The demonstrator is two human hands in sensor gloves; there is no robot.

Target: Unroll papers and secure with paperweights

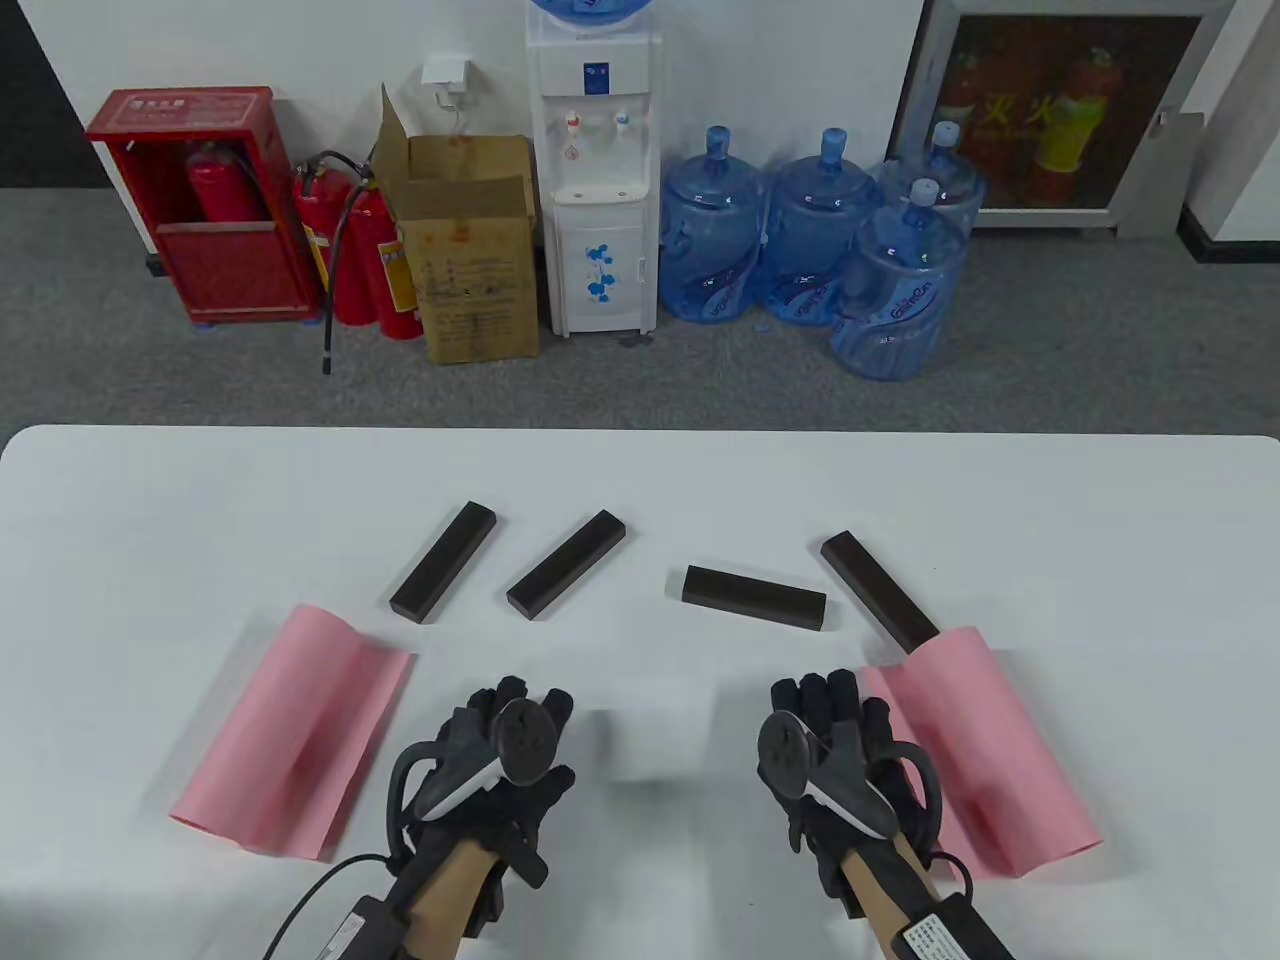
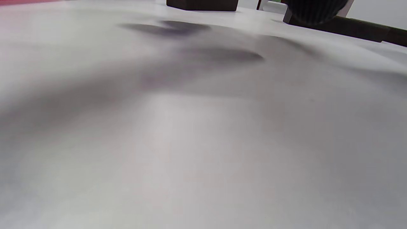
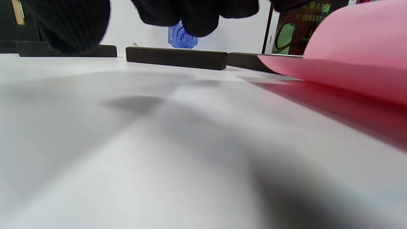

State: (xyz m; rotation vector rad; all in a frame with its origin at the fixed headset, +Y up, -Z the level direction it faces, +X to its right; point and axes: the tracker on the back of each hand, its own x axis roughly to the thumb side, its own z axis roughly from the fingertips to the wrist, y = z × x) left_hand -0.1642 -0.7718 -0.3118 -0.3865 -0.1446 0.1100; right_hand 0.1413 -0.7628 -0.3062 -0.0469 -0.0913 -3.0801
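Note:
Two curled pink papers lie on the white table [image 1: 640,480]: the left paper [image 1: 290,730] and the right paper [image 1: 985,745]. Four dark bar paperweights lie in a row behind them: far left [image 1: 443,575], middle left [image 1: 566,565], middle right [image 1: 755,597] and far right [image 1: 880,605]. The far right bar's near end meets the right paper's curled top. My left hand [image 1: 520,705] rests on the table between the papers and holds nothing. My right hand [image 1: 830,700] rests palm down at the right paper's left edge, empty. The right wrist view shows its fingers [image 3: 197,16] above the table, the paper [image 3: 356,63] and a bar [image 3: 176,58].
Beyond the table's far edge the floor holds a water dispenser [image 1: 595,180], several blue water jugs [image 1: 820,240], a cardboard box [image 1: 470,250] and red fire extinguishers [image 1: 350,250]. Cables [image 1: 310,900] trail from my wrists at the near edge.

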